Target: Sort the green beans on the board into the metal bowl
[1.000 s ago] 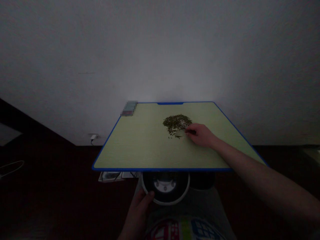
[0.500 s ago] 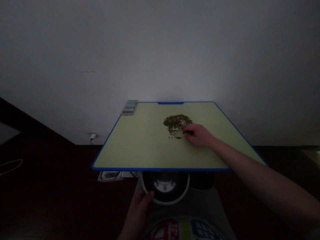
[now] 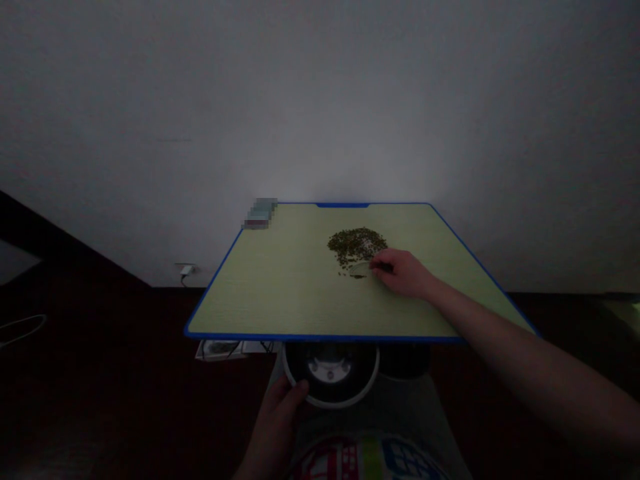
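Blue-edged green board point(image 3: 285, 293), right hand point(image 3: 403, 273) pinching pale scoop point(image 3: 359, 269), long axis pointing left at dark green bits point(image 3: 354, 245), left hand point(image 3: 274, 427) curled at rim of black bowl point(image 3: 330, 390), grip unclear

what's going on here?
One person is working with bare hands over a green board with a blue edge. The right hand rests on the board and seems to pinch a pale flat piece, too dim to identify, at the edge of a pile of small dark green bits. The left hand is below the board, at the rim of a round black-and-white object.
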The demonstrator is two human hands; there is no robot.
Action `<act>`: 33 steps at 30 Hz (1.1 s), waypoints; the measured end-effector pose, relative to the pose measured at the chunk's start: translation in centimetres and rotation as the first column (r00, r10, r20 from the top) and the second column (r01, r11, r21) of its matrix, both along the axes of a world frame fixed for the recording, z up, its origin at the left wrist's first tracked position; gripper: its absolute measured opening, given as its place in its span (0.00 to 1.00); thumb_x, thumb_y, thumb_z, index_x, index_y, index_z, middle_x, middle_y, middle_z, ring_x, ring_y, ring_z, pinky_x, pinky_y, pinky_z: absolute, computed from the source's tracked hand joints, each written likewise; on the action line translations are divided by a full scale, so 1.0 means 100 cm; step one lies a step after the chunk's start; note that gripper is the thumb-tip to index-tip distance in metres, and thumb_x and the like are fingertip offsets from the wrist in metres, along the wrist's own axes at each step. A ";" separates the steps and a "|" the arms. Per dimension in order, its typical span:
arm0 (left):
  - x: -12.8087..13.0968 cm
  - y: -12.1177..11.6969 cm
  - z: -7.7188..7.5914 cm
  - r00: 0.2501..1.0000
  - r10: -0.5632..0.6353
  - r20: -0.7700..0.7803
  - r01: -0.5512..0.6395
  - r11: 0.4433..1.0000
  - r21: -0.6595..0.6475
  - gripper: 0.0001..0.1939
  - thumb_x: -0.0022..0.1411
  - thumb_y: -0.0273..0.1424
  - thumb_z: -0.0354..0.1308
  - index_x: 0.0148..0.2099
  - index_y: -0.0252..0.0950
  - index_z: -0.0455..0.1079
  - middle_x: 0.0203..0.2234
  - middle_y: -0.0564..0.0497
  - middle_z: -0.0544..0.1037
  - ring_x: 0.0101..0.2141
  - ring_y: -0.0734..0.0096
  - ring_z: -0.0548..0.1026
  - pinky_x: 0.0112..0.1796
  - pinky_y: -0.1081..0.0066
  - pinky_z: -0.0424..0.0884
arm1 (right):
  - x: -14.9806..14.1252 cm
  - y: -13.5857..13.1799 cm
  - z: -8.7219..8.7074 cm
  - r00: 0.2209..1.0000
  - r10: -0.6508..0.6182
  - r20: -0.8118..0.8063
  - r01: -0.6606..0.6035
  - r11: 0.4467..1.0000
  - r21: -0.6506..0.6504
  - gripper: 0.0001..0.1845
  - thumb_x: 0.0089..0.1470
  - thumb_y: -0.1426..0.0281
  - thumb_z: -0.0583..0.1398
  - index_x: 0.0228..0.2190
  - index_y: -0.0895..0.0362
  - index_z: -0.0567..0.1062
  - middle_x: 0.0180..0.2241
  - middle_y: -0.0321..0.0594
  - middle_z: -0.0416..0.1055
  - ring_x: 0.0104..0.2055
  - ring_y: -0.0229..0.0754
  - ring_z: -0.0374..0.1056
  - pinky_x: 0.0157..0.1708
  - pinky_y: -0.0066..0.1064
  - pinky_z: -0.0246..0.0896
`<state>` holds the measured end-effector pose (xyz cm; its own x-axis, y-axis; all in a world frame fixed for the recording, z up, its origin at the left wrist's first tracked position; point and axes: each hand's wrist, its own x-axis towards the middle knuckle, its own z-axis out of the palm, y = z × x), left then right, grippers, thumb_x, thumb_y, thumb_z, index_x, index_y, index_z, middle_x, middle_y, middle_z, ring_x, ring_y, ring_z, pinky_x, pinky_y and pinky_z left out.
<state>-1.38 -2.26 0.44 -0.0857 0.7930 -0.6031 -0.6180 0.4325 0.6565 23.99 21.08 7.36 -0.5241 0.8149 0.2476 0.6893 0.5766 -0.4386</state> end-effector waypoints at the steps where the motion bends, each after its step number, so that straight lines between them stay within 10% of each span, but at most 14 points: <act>1: 0.000 0.001 0.000 1.000 0.004 0.019 -0.004 1.000 0.005 0.18 0.47 0.35 0.71 0.41 0.34 0.79 0.34 0.44 0.86 0.47 0.45 0.80 0.50 0.55 0.72 | -0.001 0.000 0.000 1.000 0.003 -0.002 -0.003 1.000 -0.005 0.08 0.50 0.75 0.58 0.30 0.57 0.78 0.30 0.41 0.74 0.32 0.41 0.68 0.33 0.30 0.59; 33: -0.002 0.000 -0.006 0.999 -0.013 -0.029 0.014 0.999 0.031 0.21 0.47 0.36 0.71 0.44 0.34 0.79 0.37 0.41 0.86 0.46 0.45 0.80 0.48 0.54 0.73 | -0.021 0.004 0.001 0.999 0.002 0.032 -0.002 1.000 0.009 0.09 0.53 0.73 0.58 0.32 0.57 0.79 0.30 0.42 0.74 0.32 0.41 0.67 0.34 0.31 0.58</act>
